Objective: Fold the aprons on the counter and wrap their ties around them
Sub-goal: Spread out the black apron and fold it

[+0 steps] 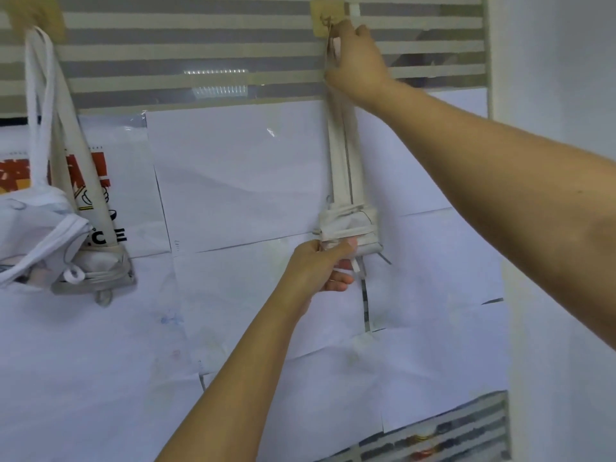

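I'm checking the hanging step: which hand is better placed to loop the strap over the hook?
Right. The right hand pinches the top of the strap right at the hook; the left hand is low, gripping the bundle.

Only "CE" reads — black letters on the wall poster [136,195], its red characters illegible.

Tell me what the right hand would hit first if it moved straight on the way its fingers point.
Probably the beige square adhesive hook on the striped glass; the right hand pinches the beige apron's strap just below it.
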Motion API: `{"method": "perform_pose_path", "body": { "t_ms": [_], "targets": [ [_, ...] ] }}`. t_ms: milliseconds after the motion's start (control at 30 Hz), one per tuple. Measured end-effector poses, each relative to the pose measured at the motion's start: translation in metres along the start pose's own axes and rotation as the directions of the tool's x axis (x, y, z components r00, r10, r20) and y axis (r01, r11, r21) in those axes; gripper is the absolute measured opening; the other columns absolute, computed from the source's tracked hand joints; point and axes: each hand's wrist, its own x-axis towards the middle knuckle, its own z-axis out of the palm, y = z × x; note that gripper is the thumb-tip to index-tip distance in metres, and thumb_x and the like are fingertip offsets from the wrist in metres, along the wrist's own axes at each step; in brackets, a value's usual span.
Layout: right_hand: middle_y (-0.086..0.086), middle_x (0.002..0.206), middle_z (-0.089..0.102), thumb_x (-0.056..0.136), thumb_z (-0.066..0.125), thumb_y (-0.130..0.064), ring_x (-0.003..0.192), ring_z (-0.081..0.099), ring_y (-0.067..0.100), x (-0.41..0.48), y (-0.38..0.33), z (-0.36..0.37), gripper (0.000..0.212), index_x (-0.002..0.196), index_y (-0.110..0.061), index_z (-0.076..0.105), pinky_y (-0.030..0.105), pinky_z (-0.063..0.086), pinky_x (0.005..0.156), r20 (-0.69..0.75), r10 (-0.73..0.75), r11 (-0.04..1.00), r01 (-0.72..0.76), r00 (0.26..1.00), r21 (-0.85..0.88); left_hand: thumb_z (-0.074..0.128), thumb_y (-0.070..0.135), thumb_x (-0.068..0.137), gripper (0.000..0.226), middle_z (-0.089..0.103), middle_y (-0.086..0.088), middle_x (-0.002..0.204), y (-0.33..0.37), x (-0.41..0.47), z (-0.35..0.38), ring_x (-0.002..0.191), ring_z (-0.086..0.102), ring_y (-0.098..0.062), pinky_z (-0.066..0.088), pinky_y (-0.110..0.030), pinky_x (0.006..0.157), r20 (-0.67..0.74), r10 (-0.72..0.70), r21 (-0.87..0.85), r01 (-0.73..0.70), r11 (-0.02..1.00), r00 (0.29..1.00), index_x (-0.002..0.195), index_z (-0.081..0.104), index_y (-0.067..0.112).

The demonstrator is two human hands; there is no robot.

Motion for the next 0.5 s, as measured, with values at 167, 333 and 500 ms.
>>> {"method": "perform_pose_path", "body": {
  "t_ms": [167,333,500],
  "targets": [
    [0.003,0.098,0.054,0.09,0.059,-0.033,0.084,0.051,0.016,-0.084,-0.001,-0.011,0.027,0.102,-0.01,0.051,0.03,0.044,0.074,-0.037,-0.083,0.99,0.087,0.996,0.109,0.07,0.026,0.086,0.043,0.068,-0.009,0.099,-0.018,-0.038,-0.008,0.067,0.065,-0.016,0.056,-0.024,0.059,-0.05,-0.123,0.117,0.128,0.985,0.991,0.121,0.049,0.012],
    [-0.009,0.061,0.049,0.091,0.059,-0.042,0.057,0.045,0.005,-0.185,0.004,-0.021,0.033,0.069,-0.019,0.048,0.025,0.035,0.057,0.26,-0.034,0.986,-0.011,0.965,0.169,0.064,0.03,0.09,0.023,0.056,-0.002,0.062,-0.056,-0.094,-0.012,0.048,0.052,-0.012,0.049,-0.02,0.053,-0.142,-0.088,0.247,0.121,0.961,0.986,0.106,0.06,0.015],
    [-0.005,0.067,0.054,0.089,0.058,-0.048,0.064,0.051,0.012,-0.322,0.037,-0.006,0.03,0.085,-0.017,0.057,0.027,0.037,0.056,0.665,0.067,0.994,-0.11,0.744,0.023,0.062,0.029,0.09,0.018,0.049,0.003,0.054,-0.127,-0.141,-0.009,0.04,0.042,-0.012,0.038,-0.018,0.044,-0.191,-0.157,0.249,0.203,0.947,0.969,0.092,0.063,0.011]
  ]
}}
